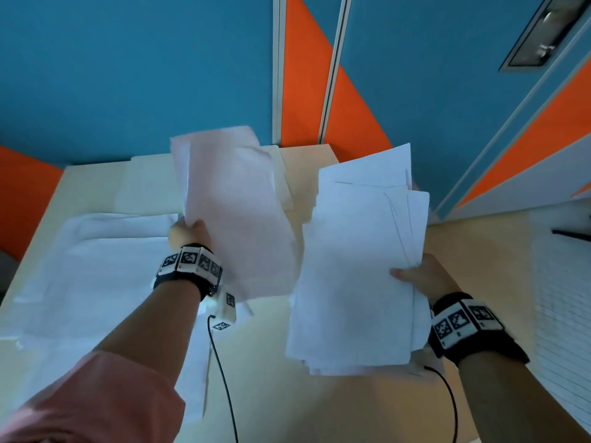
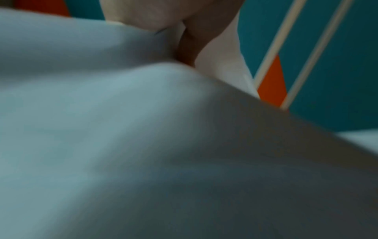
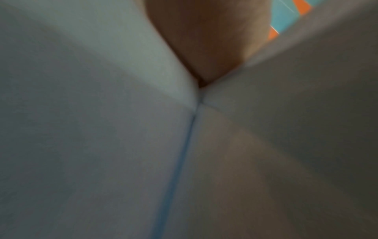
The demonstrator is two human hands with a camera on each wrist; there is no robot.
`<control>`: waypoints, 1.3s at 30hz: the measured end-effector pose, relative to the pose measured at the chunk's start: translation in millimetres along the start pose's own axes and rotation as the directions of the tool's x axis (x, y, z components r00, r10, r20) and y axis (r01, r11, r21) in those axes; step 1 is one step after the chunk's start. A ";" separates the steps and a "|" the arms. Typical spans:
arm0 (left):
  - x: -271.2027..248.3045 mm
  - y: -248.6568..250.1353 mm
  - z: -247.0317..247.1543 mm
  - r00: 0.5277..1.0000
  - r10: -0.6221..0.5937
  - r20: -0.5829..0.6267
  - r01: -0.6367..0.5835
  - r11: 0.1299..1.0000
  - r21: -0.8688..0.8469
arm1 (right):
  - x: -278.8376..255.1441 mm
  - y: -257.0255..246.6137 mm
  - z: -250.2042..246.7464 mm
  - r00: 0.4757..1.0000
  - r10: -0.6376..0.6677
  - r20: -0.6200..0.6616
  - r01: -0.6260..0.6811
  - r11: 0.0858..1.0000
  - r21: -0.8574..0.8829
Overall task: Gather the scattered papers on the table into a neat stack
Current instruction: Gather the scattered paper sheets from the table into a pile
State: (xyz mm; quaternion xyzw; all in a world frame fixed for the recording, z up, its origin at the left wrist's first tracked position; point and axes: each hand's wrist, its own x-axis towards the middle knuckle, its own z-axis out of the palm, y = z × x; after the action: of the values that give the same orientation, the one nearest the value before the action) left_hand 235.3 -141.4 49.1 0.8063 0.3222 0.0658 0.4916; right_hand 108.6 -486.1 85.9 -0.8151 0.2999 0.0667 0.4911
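Observation:
My left hand (image 1: 188, 233) grips a blurred sheaf of pale sheets (image 1: 236, 212) by its left edge, lifted above the table (image 1: 265, 378). To the right, my right hand (image 1: 419, 274) pinches a thicker bundle of white papers (image 1: 358, 276) at its right edge, thumb on top, also held in the air. More white sheets (image 1: 96, 266) lie spread on the left half of the table, and further sheets (image 1: 150, 183) lie at the back. In the left wrist view paper (image 2: 102, 129) fills the picture below my fingers (image 2: 192, 42). The right wrist view shows paper (image 3: 81, 129) and a bit of my hand (image 3: 206, 40).
Blue and orange wall panels (image 1: 128, 75) stand right behind the table. A white radiator-like unit (image 1: 563, 298) sits at the right. Two black cables (image 1: 224, 378) hang from my wrist bands over the table's near part.

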 end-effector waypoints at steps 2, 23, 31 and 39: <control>6.9 6.1 -13.6 0.998 -0.058 -0.018 0.055 0.989 -0.135 | -1.5 -4.0 1.8 1.000 -0.006 0.016 0.005 1.000 0.007; -75.2 -42.6 -18.7 0.747 -0.035 0.664 0.244 0.943 -0.225 | -35.2 -52.0 49.5 0.946 -0.006 0.323 -0.072 0.971 0.227; -63.4 -58.5 -22.5 0.832 -0.045 0.553 0.197 0.956 -0.218 | -21.8 -53.6 73.5 0.899 -0.159 0.408 0.164 0.986 0.024; -7.5 -100.5 -91.8 0.969 -0.196 0.150 0.188 0.980 0.067 | -16.0 -82.2 97.7 0.931 -0.184 0.316 0.199 0.980 -0.015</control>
State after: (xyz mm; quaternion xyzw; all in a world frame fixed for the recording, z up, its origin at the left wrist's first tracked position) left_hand 144.9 -45.9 13.3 0.7865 0.3612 -0.0537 0.4981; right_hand 159.4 -369.5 105.2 -0.8308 0.1358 0.1538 0.5173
